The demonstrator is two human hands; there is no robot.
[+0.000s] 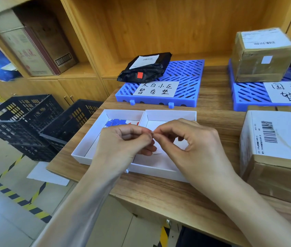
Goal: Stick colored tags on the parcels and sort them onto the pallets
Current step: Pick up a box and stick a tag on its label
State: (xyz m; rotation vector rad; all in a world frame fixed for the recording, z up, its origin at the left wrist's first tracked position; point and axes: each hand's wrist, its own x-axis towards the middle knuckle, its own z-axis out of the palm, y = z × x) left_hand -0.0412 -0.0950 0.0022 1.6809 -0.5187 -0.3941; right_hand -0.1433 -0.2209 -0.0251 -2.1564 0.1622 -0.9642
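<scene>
Tag (152,134) almost hidden between pinching fingers (148,135) of both hands.

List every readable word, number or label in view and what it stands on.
"太白小区 暂存垫": handwritten white card on the left blue plastic slatted pallet.
"国光… 暂存…", cut off by the frame edge: white card on the right blue plastic pallet.
Shipping labels and barcodes on the black plastic mailer bag, the brown cardboard parcels and the shelf boxes: too small or blurred to read.
</scene>
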